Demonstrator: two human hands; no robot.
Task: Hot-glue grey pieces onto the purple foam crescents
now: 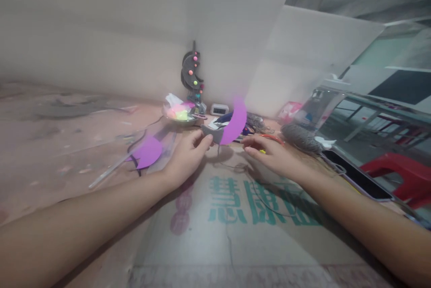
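A curved crescent piece, purple (235,122) along most of its length and wrapped in grey at its lower left end, stands up over the cardboard sheet (208,243). My left hand (193,151) pinches the grey end between thumb and fingers. To the right of the crescent, my right hand (269,153) has its thumb and fingers apart; a thin grey yarn hangs below it and trails over the cardboard. Whether its fingers touch the yarn is too blurred to tell.
Left of my left hand lies another purple piece (150,152) with a clear stick. Behind are a bowl (182,119), a decorated dark crescent (191,72) and a small clock (219,109). At right are grey yarn (301,139), a phone (357,175) and a red stool (395,173).
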